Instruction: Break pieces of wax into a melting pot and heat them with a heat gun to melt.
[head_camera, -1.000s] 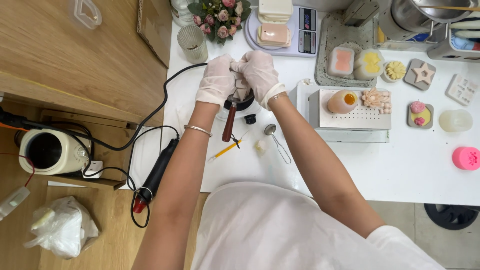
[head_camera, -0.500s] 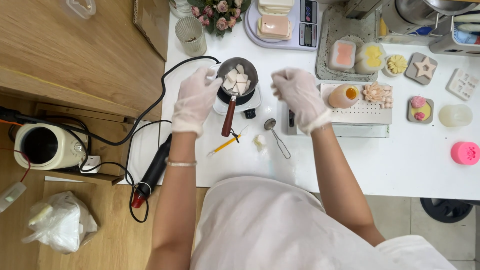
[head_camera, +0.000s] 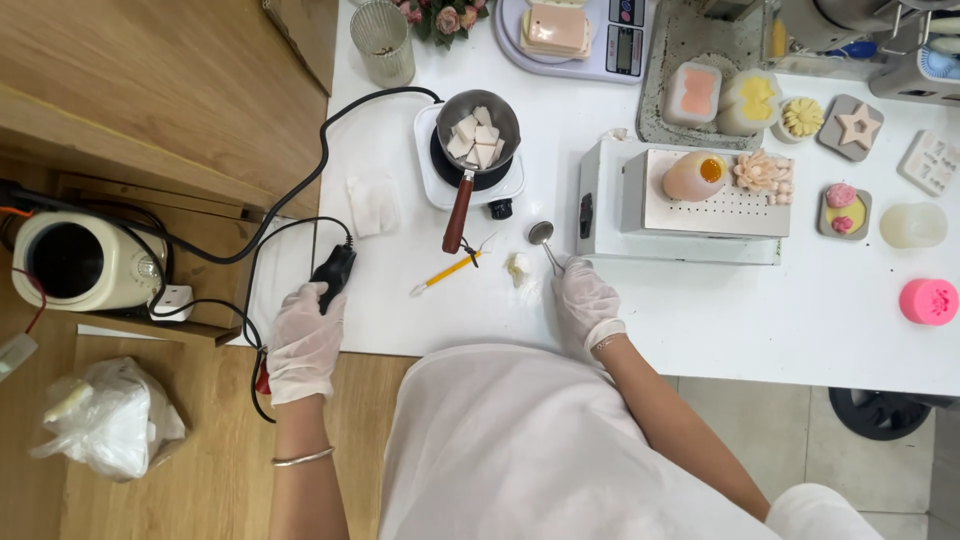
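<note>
A small metal pot (head_camera: 480, 130) with a wooden handle holds white cubes and stands on a small white hot plate (head_camera: 440, 180) on the white table (head_camera: 700, 310). My left hand (head_camera: 303, 340), gloved, is closed around a black corded tool (head_camera: 333, 272) at the table's left edge. My right hand (head_camera: 585, 300), also gloved, pinches the handle of a small metal spoon (head_camera: 542, 238) that lies just right of the pot handle. A yellow pencil-like stick (head_camera: 448, 272) and a small white lump (head_camera: 518, 266) lie between my hands.
A white box machine (head_camera: 680, 205) carries an orange-filled mould and a flower shape. Behind it are a scale (head_camera: 570, 35), a glass (head_camera: 382, 40), several moulds and shaped pieces, and a pink piece (head_camera: 928, 300). At left: a cream appliance (head_camera: 75, 262), a plastic bag (head_camera: 105, 420).
Both hands left the pot and came toward me. The left hand dropped onto the black tool at the table edge; the right hand came down onto the spoon handle.
</note>
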